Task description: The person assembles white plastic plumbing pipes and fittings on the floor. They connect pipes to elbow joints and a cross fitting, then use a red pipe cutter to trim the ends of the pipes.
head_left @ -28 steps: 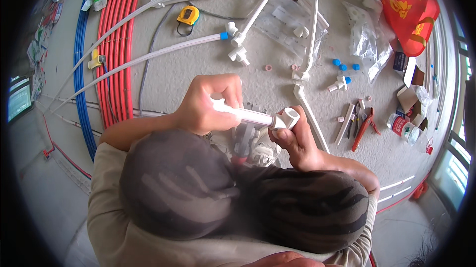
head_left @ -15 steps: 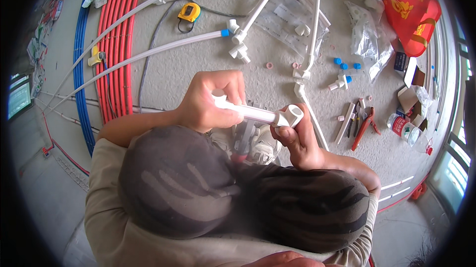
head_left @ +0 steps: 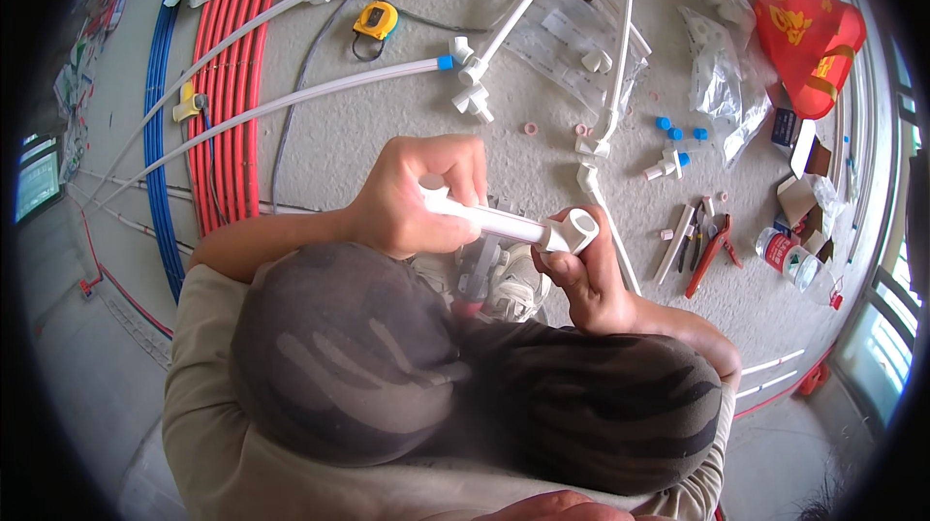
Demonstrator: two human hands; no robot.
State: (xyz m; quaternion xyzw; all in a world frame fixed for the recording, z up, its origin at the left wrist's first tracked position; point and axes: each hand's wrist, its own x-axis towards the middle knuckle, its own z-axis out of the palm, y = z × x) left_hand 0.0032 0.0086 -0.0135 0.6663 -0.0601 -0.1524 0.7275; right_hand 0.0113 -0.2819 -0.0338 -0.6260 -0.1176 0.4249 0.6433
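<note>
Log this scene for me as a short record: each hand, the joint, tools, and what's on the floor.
Left hand: gripping the white pipe
Right hand: gripping the white fitting
Joint: fitting at pipe's right end, one round opening visible
Tools: yellow tape measure, red tool
Floor, right: blue caps, red bag, plastic bottle
Floor, left: red pipes, blue pipes

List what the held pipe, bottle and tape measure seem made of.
Held pipe: probably rigid plastic, smooth, white with a thin stripe.
Bottle: likely thin glossy plastic, see-through beside its red label.
Tape measure: probably smooth moulded plastic, its yellow case rounded; rubber is possible.
</note>
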